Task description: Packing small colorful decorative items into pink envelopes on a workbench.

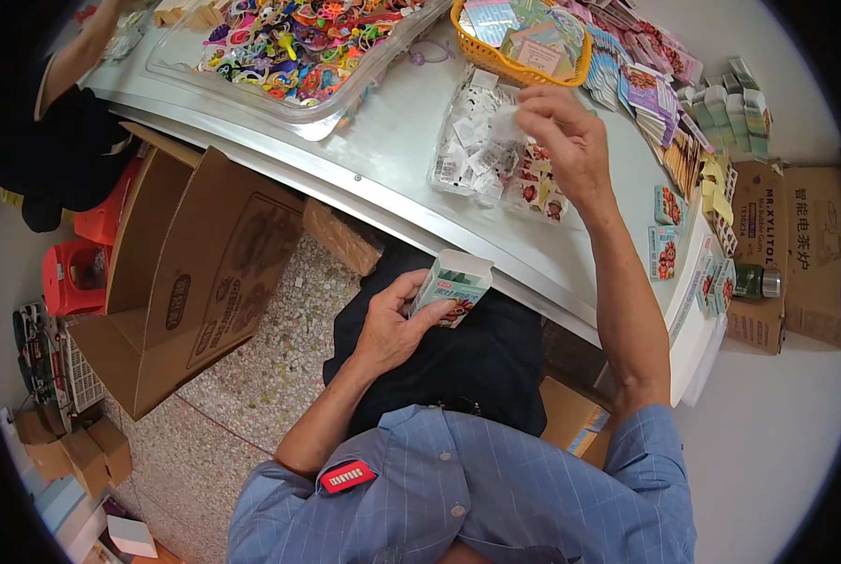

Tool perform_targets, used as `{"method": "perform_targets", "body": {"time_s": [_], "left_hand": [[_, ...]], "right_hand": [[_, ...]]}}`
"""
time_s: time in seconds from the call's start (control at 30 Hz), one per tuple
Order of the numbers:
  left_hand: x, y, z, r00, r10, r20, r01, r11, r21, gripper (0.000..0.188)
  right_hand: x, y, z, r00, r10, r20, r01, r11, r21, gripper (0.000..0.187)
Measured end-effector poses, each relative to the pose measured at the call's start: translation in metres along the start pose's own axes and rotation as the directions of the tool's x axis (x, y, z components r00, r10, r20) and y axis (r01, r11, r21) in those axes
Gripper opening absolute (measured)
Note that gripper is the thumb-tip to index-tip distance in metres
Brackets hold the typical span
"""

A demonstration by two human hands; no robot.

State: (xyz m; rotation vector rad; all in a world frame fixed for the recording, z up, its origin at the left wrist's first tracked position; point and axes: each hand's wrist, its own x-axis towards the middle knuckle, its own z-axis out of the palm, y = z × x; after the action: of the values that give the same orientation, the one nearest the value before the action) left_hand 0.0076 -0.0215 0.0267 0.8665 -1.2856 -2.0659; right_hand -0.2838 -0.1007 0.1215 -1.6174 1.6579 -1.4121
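Observation:
In my left hand (387,327), held over my lap, is a small green-and-white carton (465,271) with its top end unfolded and pictures on its side. The thumb lies across its front, the fingers behind. My right hand (575,155) is raised over the table, fingertips pinched on a small white sachet (506,122), partly blurred. Beneath it stands a clear plastic tray (481,199). White sachets (470,141) fill its left part, and small printed packets (544,199) with red pictures lie to the right, partly hidden by my wrist.
Beyond the tray stands a yellow basket (519,73) of printed cards. A clear bin (319,124) holds colourful plastic trinkets. Small cartons (663,252) and stacked flat cartons (651,94) line the right side. A large cardboard box (204,282) stands left; another person's arm (80,52) reaches in.

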Motion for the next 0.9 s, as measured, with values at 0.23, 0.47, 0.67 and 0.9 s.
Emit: {"method": "perform_targets", "body": {"time_s": [0.23, 0.47, 0.67, 0.9], "left_hand": [[-0.001, 0.001, 0.0, 1.0, -0.001, -0.009, 0.001, 1.0, -0.017, 0.039], [-0.002, 0.013, -0.002, 0.999, 0.022, -0.036, -0.024, 0.999, -0.036, 0.04], [0.003, 0.031, 0.002, 0.992, 0.121, -0.047, -0.124, 0.989, -0.076, 0.041], [0.008, 0.047, 0.008, 0.984, 0.174, -0.029, -0.176, 0.983, -0.044, 0.04]], "right_hand": [[-0.001, 0.001, 0.002, 1.0, 0.027, 0.014, -0.027, 0.999, -0.04, 0.014], [-0.014, -0.018, -0.004, 0.947, 0.307, 0.095, -0.321, 0.915, 0.243, 0.014], [-0.052, -0.055, -0.003, 0.976, 0.049, 0.214, -0.081, 0.986, 0.143, 0.009], [-0.074, -0.081, 0.001, 0.938, -0.103, 0.33, 0.111, 0.994, -0.005, 0.006]]}}
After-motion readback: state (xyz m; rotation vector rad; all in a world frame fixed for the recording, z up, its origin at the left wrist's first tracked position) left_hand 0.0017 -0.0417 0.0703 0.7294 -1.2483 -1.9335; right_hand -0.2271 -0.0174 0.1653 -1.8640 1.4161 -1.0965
